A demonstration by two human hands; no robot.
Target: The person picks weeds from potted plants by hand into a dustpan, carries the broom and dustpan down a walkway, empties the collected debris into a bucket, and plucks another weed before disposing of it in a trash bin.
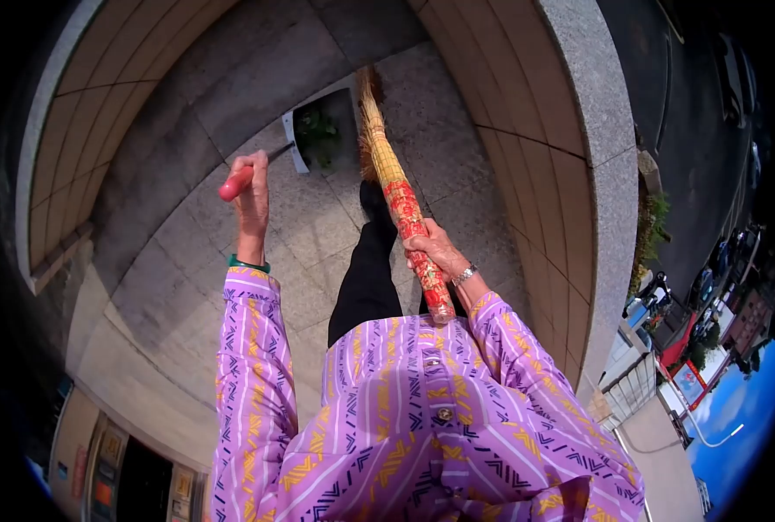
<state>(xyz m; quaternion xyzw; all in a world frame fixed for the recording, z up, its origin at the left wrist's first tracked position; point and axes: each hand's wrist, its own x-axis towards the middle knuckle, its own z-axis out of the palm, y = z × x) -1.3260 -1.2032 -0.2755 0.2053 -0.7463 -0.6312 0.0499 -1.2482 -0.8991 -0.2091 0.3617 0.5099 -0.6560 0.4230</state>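
My left hand is closed around the red-ended handle of a long-handled dustpan. The pan lies low over the paving, with green leaves inside it. In my right hand is a straw broom, its handle wrapped in red patterned covering. The broom slants away from my waist, and its bristles reach the ground just right of the pan's open side. My fingers wrap the broom handle a little above its butt end.
Grey stone paving spreads under my feet. A curved tiled wall with a granite top rises on the right, and another wall curves along the left. Beyond the right wall lie a road and parked vehicles.
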